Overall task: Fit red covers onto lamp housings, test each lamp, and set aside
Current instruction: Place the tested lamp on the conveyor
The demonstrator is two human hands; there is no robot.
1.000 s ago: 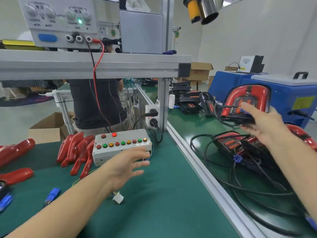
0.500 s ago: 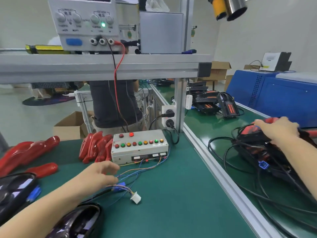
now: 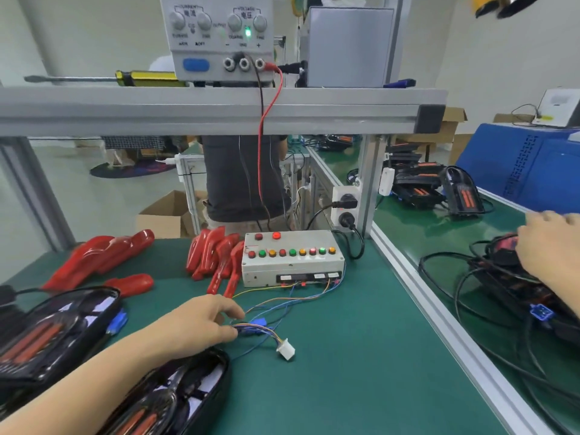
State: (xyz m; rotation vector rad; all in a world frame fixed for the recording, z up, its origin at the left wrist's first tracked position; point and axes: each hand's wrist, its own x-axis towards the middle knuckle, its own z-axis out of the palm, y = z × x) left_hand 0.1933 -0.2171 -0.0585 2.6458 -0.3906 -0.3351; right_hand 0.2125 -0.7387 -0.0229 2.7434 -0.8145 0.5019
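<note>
My left grip (image 3: 201, 321) pinches the blue connector (image 3: 255, 327) of the tester wiring on the table (image 3: 345, 356), right grip (image 3: 547, 249) curled over a lamp housing (image 3: 502, 252) far right, red covers (image 3: 216, 259) lying untouched behind.

right hand (image 3: 547, 246) cut by edge | lamp housing (image 3: 505, 251) mostly covered

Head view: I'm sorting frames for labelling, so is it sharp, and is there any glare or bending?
Head view: soft all over, with motion smear on the right hand; the power supply labels are barely readable. Wide-angle bending bows the shelf rail. Glare streaks the glossy housing below the left hand. Light is even, shadows faint.
</note>
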